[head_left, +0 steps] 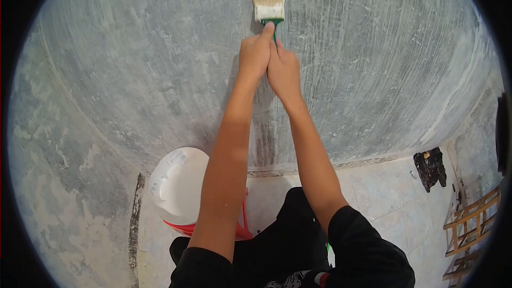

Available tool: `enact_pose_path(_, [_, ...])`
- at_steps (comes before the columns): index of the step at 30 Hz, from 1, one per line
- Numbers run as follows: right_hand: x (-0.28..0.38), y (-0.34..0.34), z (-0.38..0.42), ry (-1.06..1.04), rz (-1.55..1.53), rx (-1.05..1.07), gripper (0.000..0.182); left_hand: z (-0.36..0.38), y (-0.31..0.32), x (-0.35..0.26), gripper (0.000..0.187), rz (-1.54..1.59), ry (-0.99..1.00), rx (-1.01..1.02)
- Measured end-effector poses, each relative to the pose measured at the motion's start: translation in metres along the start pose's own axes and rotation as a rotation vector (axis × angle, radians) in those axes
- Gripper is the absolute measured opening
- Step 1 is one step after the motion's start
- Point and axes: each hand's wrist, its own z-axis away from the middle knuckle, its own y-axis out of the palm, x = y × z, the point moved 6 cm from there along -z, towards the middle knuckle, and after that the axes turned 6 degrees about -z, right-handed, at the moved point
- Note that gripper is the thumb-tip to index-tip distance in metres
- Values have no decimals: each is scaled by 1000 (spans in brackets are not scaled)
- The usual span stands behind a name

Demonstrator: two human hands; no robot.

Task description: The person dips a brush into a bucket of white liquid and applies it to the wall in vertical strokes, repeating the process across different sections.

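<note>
A wide paintbrush (pixel 269 2) with pale bristles, a whitish ferrule and a green handle is up against the grey wall (pixel 176 48), bristles pointing up. My left hand (pixel 255 56) is closed round the handle, its thumb laid along the upper part. Just to the right and touching it, my right hand (pixel 284 69) is also closed on the lower handle. Most of the handle is hidden by my fingers. Streaky whitish brush marks run up and down the wall around the brush.
Below my left forearm, a white basin (pixel 178 192) with white liquid rests on a red stool or bucket (pixel 181 228). A crumpled black plastic bag (pixel 430 169) lies on the tiled floor (pixel 381 202) by the right corner. A wooden slatted rack (pixel 472 223) stands at the right edge.
</note>
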Motion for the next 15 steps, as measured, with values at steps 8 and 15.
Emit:
enact_pose_path(8, [-144,-11,166,312,54,40,50,117,-25,189,60,-284,-195,-147])
enact_pose_path(15, [-234,-39,314,629,224,114,53,236,-34,347,55,-186,-607,-51])
